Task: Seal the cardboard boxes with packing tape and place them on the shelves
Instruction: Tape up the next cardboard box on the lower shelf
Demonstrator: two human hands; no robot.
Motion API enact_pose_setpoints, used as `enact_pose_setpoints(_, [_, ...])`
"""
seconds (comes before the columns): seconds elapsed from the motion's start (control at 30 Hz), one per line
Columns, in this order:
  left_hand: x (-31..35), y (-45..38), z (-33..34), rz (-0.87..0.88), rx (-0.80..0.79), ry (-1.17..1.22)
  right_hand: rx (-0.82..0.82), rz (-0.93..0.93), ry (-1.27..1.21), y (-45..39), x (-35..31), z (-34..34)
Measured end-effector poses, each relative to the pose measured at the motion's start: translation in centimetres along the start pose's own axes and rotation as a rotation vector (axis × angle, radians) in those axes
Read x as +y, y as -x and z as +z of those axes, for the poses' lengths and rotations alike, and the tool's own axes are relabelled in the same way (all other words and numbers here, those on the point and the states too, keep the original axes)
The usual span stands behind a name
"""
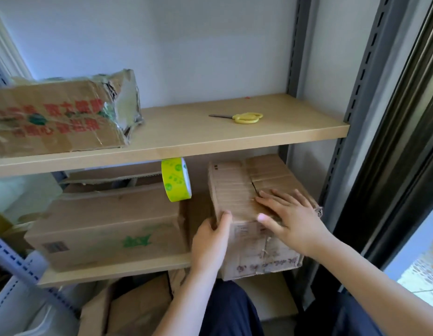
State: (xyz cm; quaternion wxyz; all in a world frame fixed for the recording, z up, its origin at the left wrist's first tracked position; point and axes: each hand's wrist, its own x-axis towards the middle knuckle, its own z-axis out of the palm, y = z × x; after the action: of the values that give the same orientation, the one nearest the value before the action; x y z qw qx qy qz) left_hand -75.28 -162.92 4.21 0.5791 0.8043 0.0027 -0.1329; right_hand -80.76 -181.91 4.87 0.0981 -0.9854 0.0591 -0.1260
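With your left hand (212, 241) gripping the small box's (247, 190) near-left corner on the lower shelf (113, 269) and your right hand (290, 214) flat, fingers spread, on its flaps, keep them closed before reaching left for the tape roll (176, 179).

Soft daylight from the right, dim shadow under the upper shelf (176, 151), mild overall blur, wide-angle bending at edges, glare on crumpled tape.
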Motion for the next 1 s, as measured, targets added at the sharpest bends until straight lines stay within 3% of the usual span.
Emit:
enact_pose_setpoints(0.1, [0.1, 3.6, 1.3, -0.129, -0.253, 0.07, 0.158, 0.215, -0.127, 1.8, 2.1, -0.5])
enact_pose_setpoints(0.17, [0.7, 4.3, 0.5, -0.055, -0.287, 0.012, 0.185, 0.36, -0.101, 2.4, 2.6, -0.3])
enact_pose_setpoints(0.27, [1.7, 1.1, -0.8, 0.399, 0.22, -0.342, 0.196, 0.579, -0.223, 3.5, 1.6, 0.0])
enact_pose_setpoints(0.33, [3.6, -1.0, -0.6, 0.669, 0.409, -0.502, 0.292, 0.674, -0.357, 4.5, 0.6, 0.5])
enact_pose_setpoints(0.37, [4.7, -2.0, 0.2, 0.76, 0.375, -0.575, 0.34, 0.708, -0.43, 5.2, 0.2, 0.9])
enact_pose_setpoints(0.47, [6.5, -5.0, 3.5, 0.888, 0.03, -0.885, 0.385, 0.798, -0.78, 7.4, -0.9, 2.0])
enact_pose_setpoints(0.57, [7.1, -6.4, 5.1, 0.856, -0.153, -1.031, 0.413, 0.896, -0.989, 8.9, -1.3, 3.7])
enact_pose_setpoints(0.73, [7.2, -7.4, 4.1, 0.642, -0.302, -0.734, 0.517, 1.025, -1.205, 8.3, -1.4, 5.0])
enact_pose_setpoints(0.9, [6.7, -6.4, 2.6, 0.547, -0.469, -0.654, 0.526, 0.973, -1.176, 8.5, -2.4, 4.4])
enact_pose_setpoints(1.0, [6.1, -5.7, 1.7, 0.538, -0.478, -0.546, 0.526, 0.898, -1.103, 9.2, -3.6, 3.9])
